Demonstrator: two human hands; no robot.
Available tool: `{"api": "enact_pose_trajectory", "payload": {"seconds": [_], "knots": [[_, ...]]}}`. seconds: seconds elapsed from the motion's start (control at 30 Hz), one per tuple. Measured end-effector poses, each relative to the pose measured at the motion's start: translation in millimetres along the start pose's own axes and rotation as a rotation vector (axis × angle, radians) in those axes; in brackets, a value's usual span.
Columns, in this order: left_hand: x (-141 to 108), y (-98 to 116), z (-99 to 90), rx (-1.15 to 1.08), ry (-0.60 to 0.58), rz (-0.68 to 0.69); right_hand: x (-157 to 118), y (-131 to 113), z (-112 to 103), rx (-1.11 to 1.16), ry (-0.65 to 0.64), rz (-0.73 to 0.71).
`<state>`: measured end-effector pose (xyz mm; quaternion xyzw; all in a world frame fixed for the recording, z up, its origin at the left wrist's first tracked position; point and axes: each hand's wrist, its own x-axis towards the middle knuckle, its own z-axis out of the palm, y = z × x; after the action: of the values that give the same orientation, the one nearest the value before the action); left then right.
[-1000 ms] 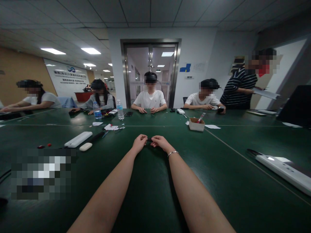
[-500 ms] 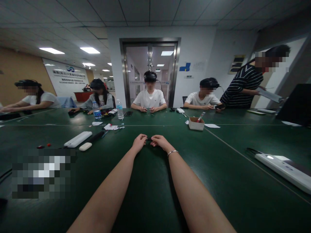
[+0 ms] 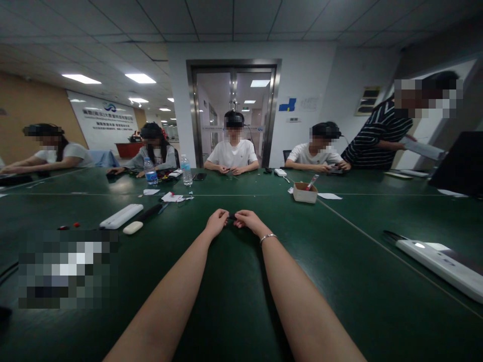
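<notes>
Both arms reach forward over a dark green table point(image 3: 234, 281). A small dark object point(image 3: 231, 216) spans the short gap between my two hands; it is too small to tell its kind. My left hand point(image 3: 218, 221) pinches its left end between thumb and fingers. From the other side, my right hand point(image 3: 247, 221), with a silver bangle point(image 3: 268, 237) at the wrist, pinches the right end. Curled fingers hide most of the object. Both hands are low over the tabletop; whether they rest on it I cannot tell.
On the left lie a white power bank-like device point(image 3: 121, 216), a white oval case point(image 3: 133, 228) and a black-handled item point(image 3: 150, 213). A small box point(image 3: 305, 193) stands ahead right, and a long white device point(image 3: 439, 264) lies far right. Water bottles point(image 3: 186, 171) and several seated people are beyond.
My hands stay almost in the same place, still pinching the dark object. Across the table, the standing person in stripes has shifted slightly right, and the seated person at right has lowered a dark item.
</notes>
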<state>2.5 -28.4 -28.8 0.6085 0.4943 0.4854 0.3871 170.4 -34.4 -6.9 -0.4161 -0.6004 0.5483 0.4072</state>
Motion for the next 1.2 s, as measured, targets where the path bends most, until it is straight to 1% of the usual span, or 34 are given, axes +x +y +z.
{"api": "enact_pose_trajectory", "payload": {"seconds": [0.3, 0.7, 0.87, 1.2], "knots": [[-4.5, 7.5, 1.9, -0.017, 0.015, 0.008, -3.7, -4.8, 1.8, -0.002, -0.001, 0.0], [-10.4, 17.3, -0.3, -0.012, 0.018, 0.018, -0.9, -1.1, 0.2, 0.02, 0.005, 0.009], [-11.0, 17.6, -0.9, -0.027, 0.018, 0.05, -0.2, -0.3, -0.4, 0.015, 0.002, 0.012], [-7.9, 13.5, -0.9, -0.038, 0.029, 0.021, 2.8, 3.7, -1.8, 0.02, -0.001, -0.003]]}}
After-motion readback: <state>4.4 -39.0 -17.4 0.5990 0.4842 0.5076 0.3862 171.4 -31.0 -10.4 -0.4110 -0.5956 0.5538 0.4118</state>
